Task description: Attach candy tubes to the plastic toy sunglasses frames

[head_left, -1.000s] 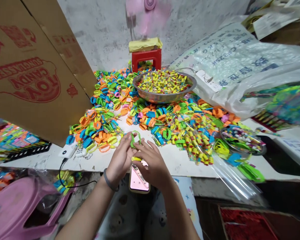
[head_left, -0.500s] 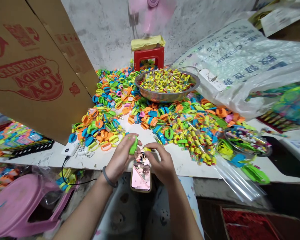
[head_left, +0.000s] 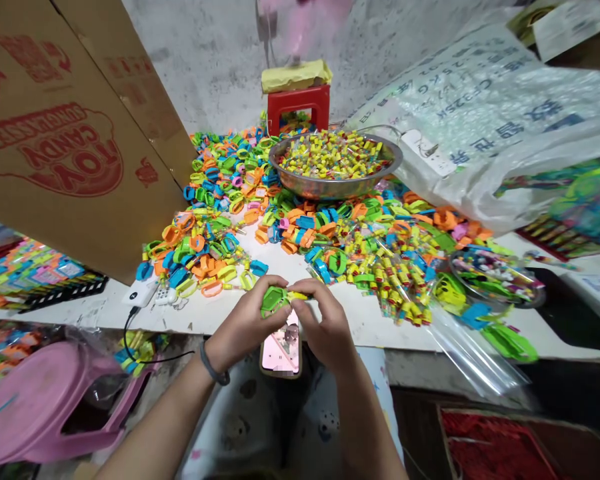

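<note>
My left hand (head_left: 245, 325) is closed round a green plastic toy (head_left: 274, 299), a hollow loop that looks like a small toy watch. Pinched between the thumb and fingers of my right hand (head_left: 329, 328) is a small yellow tube (head_left: 297, 295), its end close against the green toy. Whether the two pieces are joined cannot be made out. Below both hands, a phone (head_left: 281, 359) with a lit screen lies at the table's front edge, its top partly covered by my fingers.
Loose coloured toys (head_left: 207, 260) lie left and behind; yellow tubes (head_left: 395, 277) are heaped right. Behind stands a steel basin (head_left: 325, 189) filled with yellow tubes, near a red stool (head_left: 300, 97). A cardboard box (head_left: 145, 147) rises left. Clear plastic bags (head_left: 480, 353) overhang the front edge.
My left hand has turned the green toy so its open loop faces up. My right hand has brought the yellow tube up against it. A blue toy now shows beyond my left hand.
</note>
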### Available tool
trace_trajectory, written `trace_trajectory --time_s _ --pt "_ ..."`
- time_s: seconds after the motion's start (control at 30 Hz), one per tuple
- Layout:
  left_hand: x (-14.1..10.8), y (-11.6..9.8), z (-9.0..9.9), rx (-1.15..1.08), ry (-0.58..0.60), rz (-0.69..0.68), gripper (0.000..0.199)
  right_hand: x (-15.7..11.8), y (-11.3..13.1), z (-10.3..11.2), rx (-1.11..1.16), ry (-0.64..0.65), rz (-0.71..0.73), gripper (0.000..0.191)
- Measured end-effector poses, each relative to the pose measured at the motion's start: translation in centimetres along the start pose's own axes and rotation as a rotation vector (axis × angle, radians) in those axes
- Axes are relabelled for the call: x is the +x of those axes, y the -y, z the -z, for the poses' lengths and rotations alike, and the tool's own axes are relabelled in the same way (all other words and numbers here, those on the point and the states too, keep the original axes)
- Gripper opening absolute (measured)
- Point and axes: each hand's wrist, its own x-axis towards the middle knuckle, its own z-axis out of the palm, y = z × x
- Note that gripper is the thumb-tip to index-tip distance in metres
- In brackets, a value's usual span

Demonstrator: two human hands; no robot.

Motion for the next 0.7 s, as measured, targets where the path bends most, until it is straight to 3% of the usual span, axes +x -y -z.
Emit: trace_trajectory --time_s 0.43,0.6,0.7 --pt "-1.1 0.2 0.9 0.022 -0.014 -0.034 0.038 -0.2 0.4 0.7 -0.214 0.123 0.119 0.01" --pt "-1.4 0.9 1.3 0.018 0.014 -0.019 0.04 -0.2 1.0 1.0 -0.25 0.296 0.135 0.012" --pt "-1.5 1.1 1.3 0.017 0.06 0.01 0.035 -0.2 1.1 0.9 -0.4 0.368 0.134 0.009"
